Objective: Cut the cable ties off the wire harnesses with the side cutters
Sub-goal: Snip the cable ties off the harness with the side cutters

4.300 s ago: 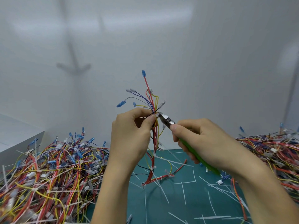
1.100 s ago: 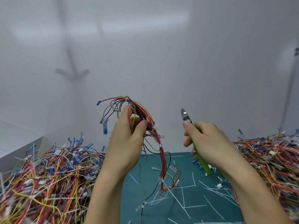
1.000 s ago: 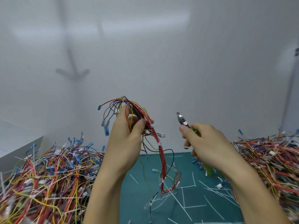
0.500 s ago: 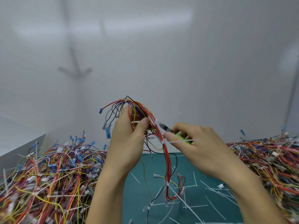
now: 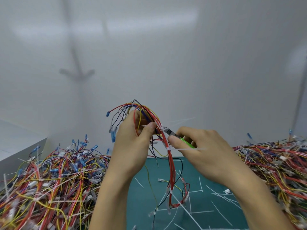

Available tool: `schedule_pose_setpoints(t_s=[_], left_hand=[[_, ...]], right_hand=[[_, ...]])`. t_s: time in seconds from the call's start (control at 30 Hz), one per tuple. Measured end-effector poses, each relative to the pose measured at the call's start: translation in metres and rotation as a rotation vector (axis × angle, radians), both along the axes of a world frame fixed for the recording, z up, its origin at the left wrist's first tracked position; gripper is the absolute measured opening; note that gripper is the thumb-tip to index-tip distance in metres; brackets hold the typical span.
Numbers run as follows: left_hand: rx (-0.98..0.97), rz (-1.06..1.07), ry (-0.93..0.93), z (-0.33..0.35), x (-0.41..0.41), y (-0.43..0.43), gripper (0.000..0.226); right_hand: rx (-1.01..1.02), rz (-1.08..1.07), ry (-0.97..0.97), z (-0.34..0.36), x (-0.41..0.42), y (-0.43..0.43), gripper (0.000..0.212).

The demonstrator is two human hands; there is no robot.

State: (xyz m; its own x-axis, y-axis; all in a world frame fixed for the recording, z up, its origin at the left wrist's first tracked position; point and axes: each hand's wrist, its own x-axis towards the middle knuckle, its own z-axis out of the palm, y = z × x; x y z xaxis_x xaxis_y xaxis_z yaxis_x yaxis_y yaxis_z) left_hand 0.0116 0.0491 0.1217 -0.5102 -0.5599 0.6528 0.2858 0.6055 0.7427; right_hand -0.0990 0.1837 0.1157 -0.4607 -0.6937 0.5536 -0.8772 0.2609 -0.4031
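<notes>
My left hand (image 5: 132,145) grips a wire harness (image 5: 171,165) of red, yellow, blue and black wires, held up over the green mat (image 5: 207,211). The harness loops over my fingers and hangs down to the mat. My right hand (image 5: 206,153) holds the green-handled side cutters (image 5: 176,136). Their jaws touch a white cable tie (image 5: 162,128) on the red bundle just right of my left thumb. A second white cable tie (image 5: 184,148) wraps the bundle lower down, its tail pointing right across my right fingers.
A big heap of tied harnesses (image 5: 49,180) fills the left side, and another heap (image 5: 279,171) lies on the right. Cut white tie pieces (image 5: 221,196) litter the mat. A white box (image 5: 18,146) stands at far left, a white wall behind.
My left hand turned the harness over so it loops downward. My right hand swung the cutters from upright and apart to the left, bringing the jaws onto the tie by my left thumb.
</notes>
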Motion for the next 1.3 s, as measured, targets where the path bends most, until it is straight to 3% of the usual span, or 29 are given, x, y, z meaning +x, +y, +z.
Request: schedule_pose_setpoints(t_s=[0.37,0.77,1.3], left_hand=[[0.044,-0.052,0.001,-0.0017,0.0006,-0.0026,0.008],[-0.041,-0.080,0.010,-0.0003,0.0020,0.0003,0.011],[-0.154,-0.037,0.008,-0.0011,-0.0011,-0.0005,0.015]], right_hand=[[0.018,0.028,0.013,-0.0002,0.0020,0.0005,0.044],[0.019,0.076,-0.023,-0.0005,-0.0014,0.0011,0.036],[0.001,0.082,-0.051,0.0004,-0.0047,0.0047,0.054]])
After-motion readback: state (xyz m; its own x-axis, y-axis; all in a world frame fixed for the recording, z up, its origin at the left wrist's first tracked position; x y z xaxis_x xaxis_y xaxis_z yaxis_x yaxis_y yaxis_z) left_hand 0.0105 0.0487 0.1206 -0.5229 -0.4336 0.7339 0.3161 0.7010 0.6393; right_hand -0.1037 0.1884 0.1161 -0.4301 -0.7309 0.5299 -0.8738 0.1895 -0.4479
